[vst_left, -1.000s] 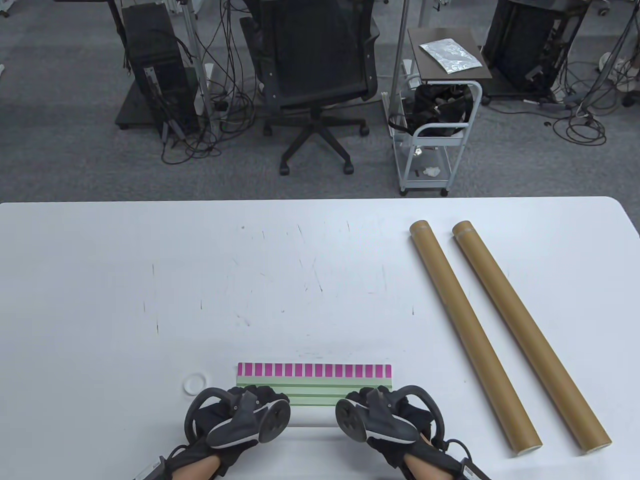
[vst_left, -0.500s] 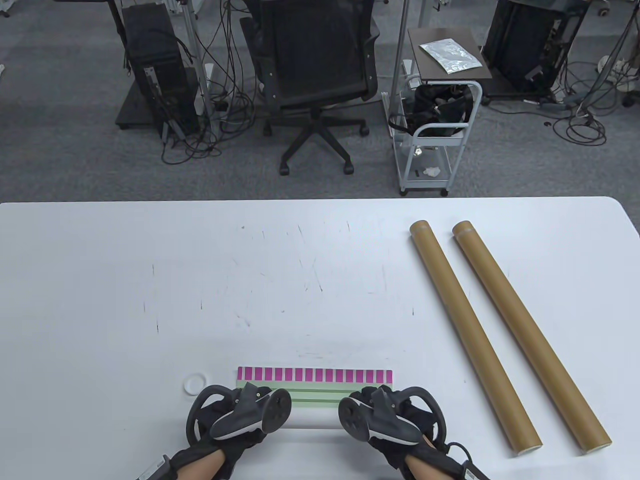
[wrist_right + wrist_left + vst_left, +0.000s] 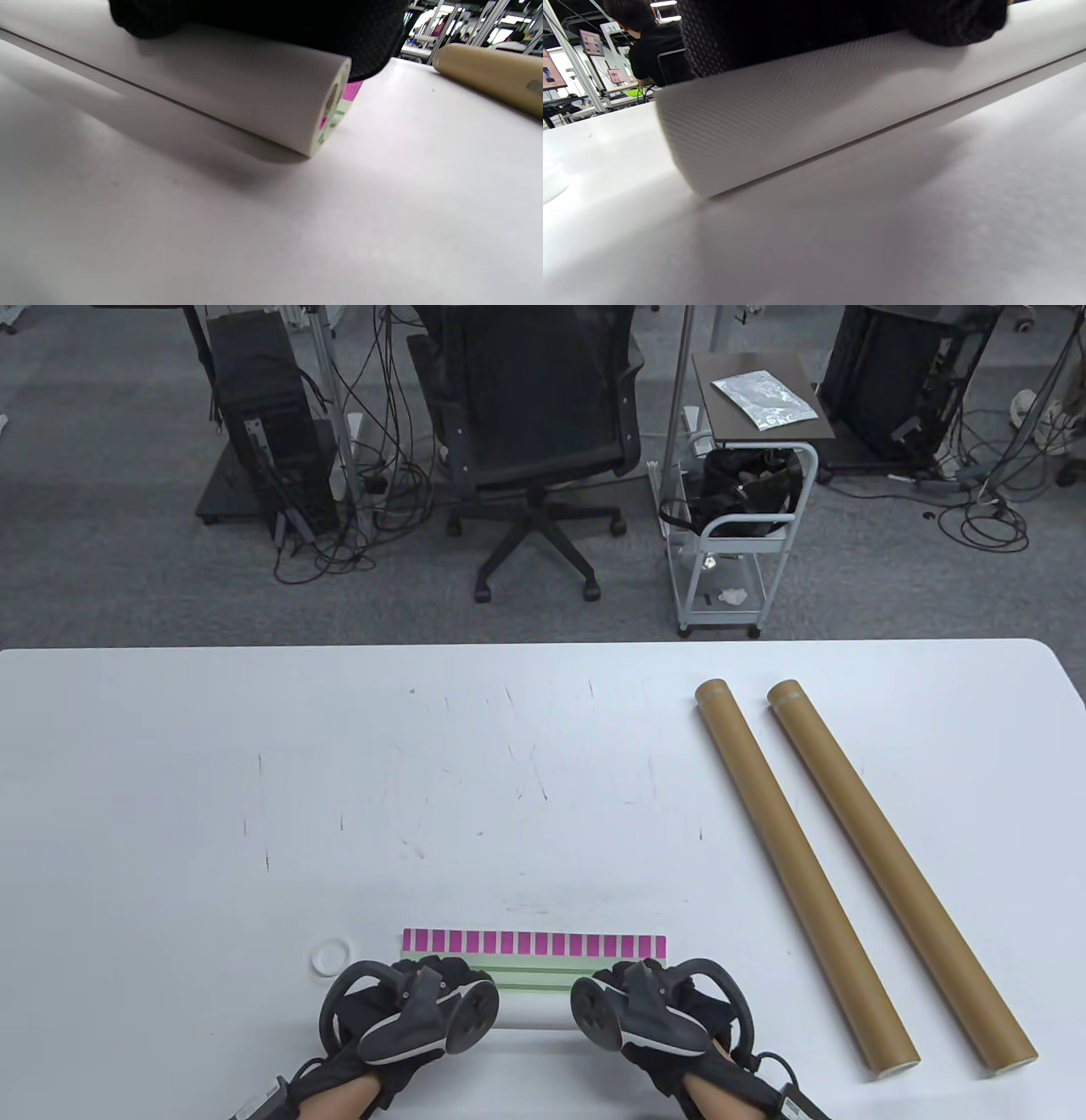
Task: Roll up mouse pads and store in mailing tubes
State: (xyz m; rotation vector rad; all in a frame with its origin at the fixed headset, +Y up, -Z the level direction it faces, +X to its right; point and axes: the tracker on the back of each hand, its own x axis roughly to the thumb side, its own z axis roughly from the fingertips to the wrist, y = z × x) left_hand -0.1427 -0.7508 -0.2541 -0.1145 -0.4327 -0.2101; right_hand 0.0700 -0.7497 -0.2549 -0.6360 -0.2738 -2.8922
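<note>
A mouse pad [image 3: 534,976], white underneath with green stripes and a magenta block edge, lies near the table's front edge, mostly rolled into a white roll [image 3: 806,114]. Only a narrow flat strip remains beyond the roll. My left hand [image 3: 405,1010] presses on the roll's left end and my right hand [image 3: 655,1010] presses on its right end [image 3: 331,106]. Both hands' fingers lie over the top of the roll. Two brown mailing tubes [image 3: 797,865] [image 3: 895,869] lie side by side at the right; one shows in the right wrist view [image 3: 488,72].
A small white ring-shaped cap [image 3: 329,957] lies left of the pad. The white table [image 3: 339,780] stretches far beyond the pad. An office chair [image 3: 534,432] and a cart [image 3: 738,517] stand on the floor behind the table.
The flat strip of pad showing beyond the hands has grown narrower as the roll took in more of it. Both hands stayed on the roll's ends.
</note>
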